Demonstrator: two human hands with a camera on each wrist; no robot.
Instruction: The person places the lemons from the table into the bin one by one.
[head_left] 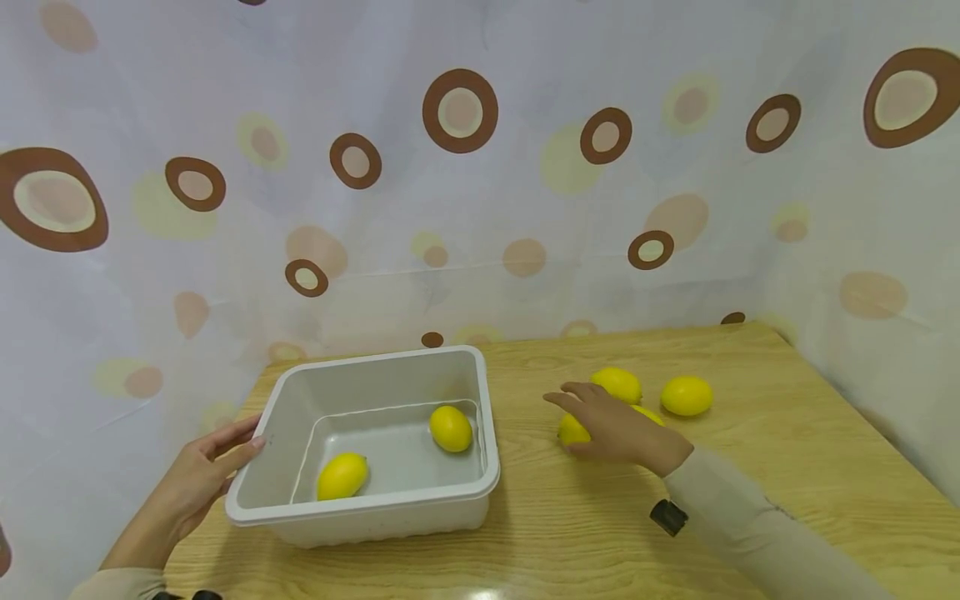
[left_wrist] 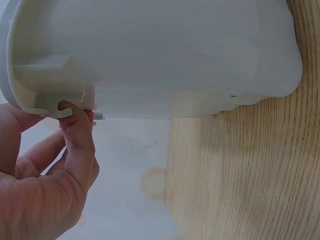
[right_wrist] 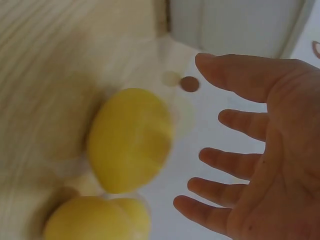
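A grey-white plastic tub (head_left: 375, 502) stands on the table at the left. Two lemons lie inside it, one lemon (head_left: 342, 477) near the front left and another lemon (head_left: 451, 429) at the right. My left hand (head_left: 197, 477) grips the tub's left rim; the left wrist view shows its fingers curled beneath the rim (left_wrist: 45, 102). Over the lemons on the table, my right hand (head_left: 611, 425) is spread with thumb and fingers apart. It partly hides a lemon (head_left: 573, 429) in the head view. The right wrist view has a lemon (right_wrist: 130, 142) facing the bare palm.
Behind the right hand lies a lemon (head_left: 617, 384), with another lemon (head_left: 687, 396) farther right. The wooden table (head_left: 780, 450) reaches back to a patterned curtain (head_left: 525, 208), which also hangs along both sides.
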